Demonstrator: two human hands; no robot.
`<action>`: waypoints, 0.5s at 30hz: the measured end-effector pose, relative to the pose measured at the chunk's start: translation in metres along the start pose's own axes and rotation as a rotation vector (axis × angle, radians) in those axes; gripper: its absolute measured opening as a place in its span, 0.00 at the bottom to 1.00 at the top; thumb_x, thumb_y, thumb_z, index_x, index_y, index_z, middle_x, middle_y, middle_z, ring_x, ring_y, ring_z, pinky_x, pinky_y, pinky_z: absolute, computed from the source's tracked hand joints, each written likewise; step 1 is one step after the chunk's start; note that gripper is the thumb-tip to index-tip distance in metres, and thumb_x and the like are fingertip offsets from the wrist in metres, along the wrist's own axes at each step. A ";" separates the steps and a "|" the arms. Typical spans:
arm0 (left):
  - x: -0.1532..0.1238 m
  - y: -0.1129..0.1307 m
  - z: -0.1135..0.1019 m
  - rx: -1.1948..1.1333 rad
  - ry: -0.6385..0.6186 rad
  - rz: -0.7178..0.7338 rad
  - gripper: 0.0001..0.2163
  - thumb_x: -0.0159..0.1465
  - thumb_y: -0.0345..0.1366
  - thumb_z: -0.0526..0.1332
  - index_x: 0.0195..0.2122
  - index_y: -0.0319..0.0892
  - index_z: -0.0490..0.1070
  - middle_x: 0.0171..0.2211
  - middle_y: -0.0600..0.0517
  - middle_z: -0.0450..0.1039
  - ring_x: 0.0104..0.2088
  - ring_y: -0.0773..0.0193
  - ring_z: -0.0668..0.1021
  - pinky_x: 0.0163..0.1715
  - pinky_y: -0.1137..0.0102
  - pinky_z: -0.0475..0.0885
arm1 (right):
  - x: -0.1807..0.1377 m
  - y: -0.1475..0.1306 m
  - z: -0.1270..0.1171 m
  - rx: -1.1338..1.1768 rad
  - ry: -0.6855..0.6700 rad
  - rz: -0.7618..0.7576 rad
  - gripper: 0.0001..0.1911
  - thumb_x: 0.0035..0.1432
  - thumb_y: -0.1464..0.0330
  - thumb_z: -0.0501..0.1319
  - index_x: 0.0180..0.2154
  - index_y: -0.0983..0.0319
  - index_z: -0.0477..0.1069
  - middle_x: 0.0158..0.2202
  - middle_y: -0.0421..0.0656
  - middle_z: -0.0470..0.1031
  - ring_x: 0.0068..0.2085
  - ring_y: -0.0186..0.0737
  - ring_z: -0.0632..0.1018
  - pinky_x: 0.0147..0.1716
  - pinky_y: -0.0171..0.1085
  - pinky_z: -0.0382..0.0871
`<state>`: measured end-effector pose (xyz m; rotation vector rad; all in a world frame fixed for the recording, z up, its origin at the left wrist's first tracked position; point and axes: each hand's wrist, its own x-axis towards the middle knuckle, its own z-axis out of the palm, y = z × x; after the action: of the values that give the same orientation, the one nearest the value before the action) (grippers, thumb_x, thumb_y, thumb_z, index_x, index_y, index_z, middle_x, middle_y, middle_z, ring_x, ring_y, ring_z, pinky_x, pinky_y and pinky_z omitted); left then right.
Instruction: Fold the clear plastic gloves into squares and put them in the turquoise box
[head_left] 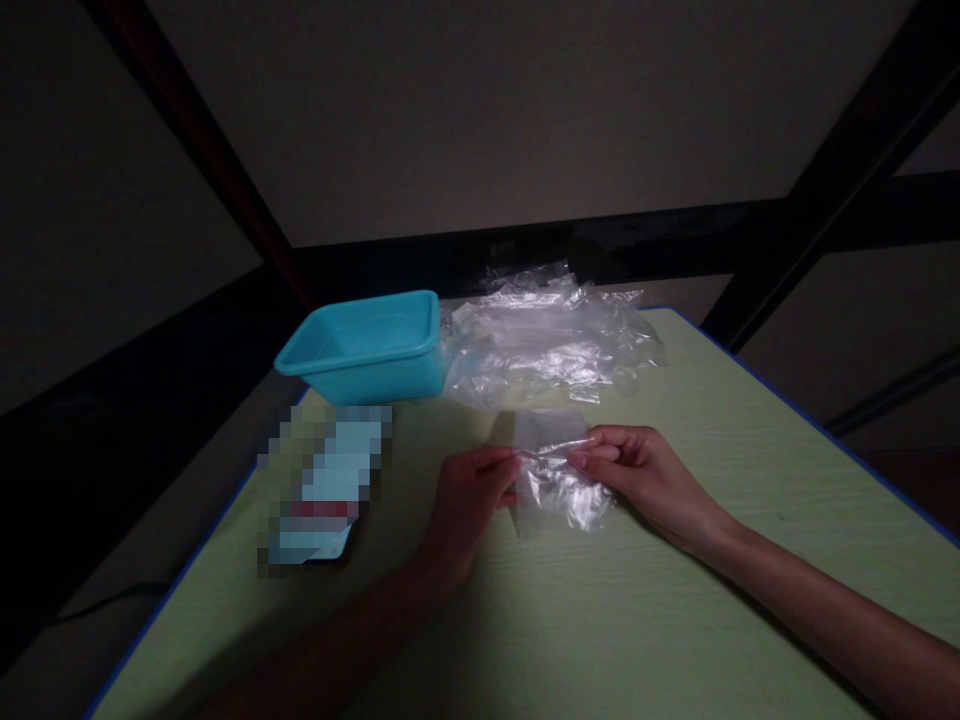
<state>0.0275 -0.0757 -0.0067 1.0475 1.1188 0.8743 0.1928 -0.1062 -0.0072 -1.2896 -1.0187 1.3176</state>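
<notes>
Between my hands is a clear plastic bag (559, 480), held just over the table. My left hand (469, 495) pinches its left edge between thumb and fingers. On the right edge, the thumb and fingers of my right hand (645, 475) are closed on the same bag. The bag looks thin and crinkled, and light glints off its lower part. Farther back, a loose heap of clear plastic bags (547, 335) lies on the table.
A turquoise plastic basin (367, 375) stands at the back left, beside the heap. Left of my left hand lies a pixelated flat object, seemingly a phone (330, 490). The pale green table (720, 450) has blue edging. A dark-trimmed wall (480, 120) rises behind it.
</notes>
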 end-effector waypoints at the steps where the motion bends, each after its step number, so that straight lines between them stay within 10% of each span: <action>1: 0.000 0.000 0.000 -0.001 -0.002 0.002 0.10 0.45 0.38 0.64 0.25 0.36 0.76 0.24 0.50 0.76 0.27 0.63 0.76 0.28 0.72 0.72 | 0.000 0.000 0.000 -0.007 0.000 -0.002 0.14 0.36 0.61 0.70 0.21 0.63 0.71 0.17 0.37 0.71 0.18 0.27 0.66 0.18 0.30 0.56; 15: 0.004 -0.003 -0.005 -0.099 -0.042 0.028 0.10 0.43 0.36 0.67 0.26 0.36 0.76 0.24 0.51 0.75 0.27 0.65 0.75 0.26 0.72 0.72 | 0.000 -0.003 -0.008 -0.070 -0.070 -0.107 0.11 0.42 0.61 0.67 0.22 0.62 0.72 0.19 0.38 0.70 0.20 0.29 0.64 0.20 0.32 0.55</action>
<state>0.0236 -0.0714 -0.0113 0.9975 1.0179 0.9169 0.2014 -0.1065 -0.0052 -1.2311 -1.1760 1.2627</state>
